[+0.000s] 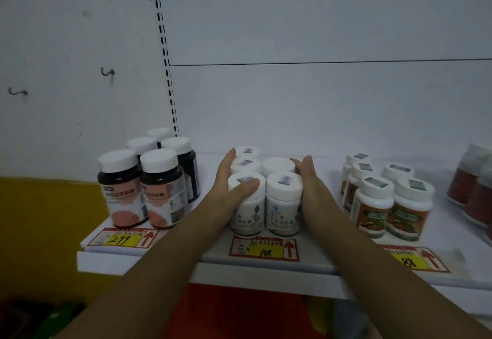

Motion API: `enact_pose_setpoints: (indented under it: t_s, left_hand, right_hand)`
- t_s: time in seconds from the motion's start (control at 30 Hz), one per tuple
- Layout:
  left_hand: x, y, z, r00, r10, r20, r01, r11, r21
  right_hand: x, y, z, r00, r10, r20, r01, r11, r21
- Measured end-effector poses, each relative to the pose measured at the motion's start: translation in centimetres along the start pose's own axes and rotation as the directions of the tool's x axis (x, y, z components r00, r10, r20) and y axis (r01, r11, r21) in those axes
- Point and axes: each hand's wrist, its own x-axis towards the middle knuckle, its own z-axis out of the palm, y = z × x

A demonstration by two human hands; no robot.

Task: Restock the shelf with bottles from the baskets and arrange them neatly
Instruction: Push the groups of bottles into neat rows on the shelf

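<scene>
A cluster of several white bottles (282, 200) with white caps stands in the middle of the white shelf (202, 256). My left hand (229, 178) presses flat against the cluster's left side, its thumb lying over the front-left bottle's cap (246, 182). My right hand (306, 176) lies flat against the cluster's right side, fingers pointing toward the back wall. Both hands cup the group between them; neither lifts a bottle.
Several dark bottles (143, 186) with pink labels stand at the shelf's left end. Orange-labelled white bottles (386, 200) stand to the right, red ones (474, 189) at the far right. Yellow price tags (265, 250) line the shelf's front edge. Red and green items lie below.
</scene>
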Motion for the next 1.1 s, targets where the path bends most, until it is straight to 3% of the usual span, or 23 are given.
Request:
enact_pose_setpoints:
  t_s: [0.27, 0.3, 0.37, 0.4, 0.47, 0.53, 0.6, 0.67, 0.73, 0.8, 0.9, 1.1]
  left_hand:
    - [0.9, -0.7, -0.4, 0.998, -0.049, -0.041, 0.046, 0.996, -0.082]
    - [1.0, -0.8, -0.4, 0.996, -0.072, -0.054, 0.065, 0.991, -0.118]
    - [1.1, -0.9, -0.5, 0.994, -0.092, -0.063, 0.08, 0.981, -0.178]
    - [1.2, -0.9, -0.6, 0.993, -0.085, -0.079, 0.069, 0.981, -0.183]
    - [1.4, -0.6, -0.6, 0.988, -0.099, -0.115, 0.078, 0.981, -0.178]
    - [1.5, -0.6, -0.4, 0.985, -0.163, -0.065, 0.146, 0.967, -0.208]
    - [1.5, -0.5, -0.3, 0.982, -0.186, -0.021, 0.174, 0.948, -0.266]
    - [1.5, 0.0, -0.2, 0.977, -0.21, -0.025, 0.197, 0.948, -0.25]
    - [1.8, 0.3, 0.2, 0.978, -0.205, -0.034, 0.193, 0.958, -0.21]
    - [2.2, 0.3, 0.3, 0.972, -0.215, -0.095, 0.193, 0.961, -0.197]
    - [1.8, 0.1, 0.0, 0.984, -0.176, -0.007, 0.173, 0.977, -0.126]
    - [1.9, 0.1, -0.2, 0.989, -0.15, -0.007, 0.148, 0.983, -0.111]
  right_hand:
    - [-0.8, -0.8, 0.1, 0.991, -0.083, -0.107, 0.085, 0.996, 0.022]
    - [-1.1, -0.9, 0.0, 0.977, -0.151, -0.154, 0.149, 0.989, -0.024]
    - [-2.2, -1.8, 0.0, 0.892, -0.42, -0.167, 0.382, 0.898, -0.217]
    - [-2.3, -2.7, 0.1, 0.833, -0.541, -0.117, 0.485, 0.815, -0.316]
    - [-1.1, -5.2, 0.9, 0.777, -0.629, 0.031, 0.573, 0.686, -0.449]
    - [1.8, -7.5, 2.3, 0.817, -0.545, 0.188, 0.536, 0.601, -0.593]
    - [4.8, -8.5, 3.7, 0.894, -0.321, 0.311, 0.439, 0.495, -0.75]
    - [7.1, -8.2, 4.4, 0.933, -0.125, 0.337, 0.359, 0.38, -0.853]
    - [8.1, -7.7, 4.4, 0.952, -0.028, 0.305, 0.296, 0.339, -0.893]
    - [8.2, -7.7, 4.3, 0.958, 0.01, 0.287, 0.266, 0.346, -0.9]
    - [8.3, -7.8, 4.1, 0.968, 0.018, 0.249, 0.226, 0.36, -0.905]
    - [7.8, -7.1, 3.5, 0.972, 0.027, 0.234, 0.212, 0.334, -0.919]
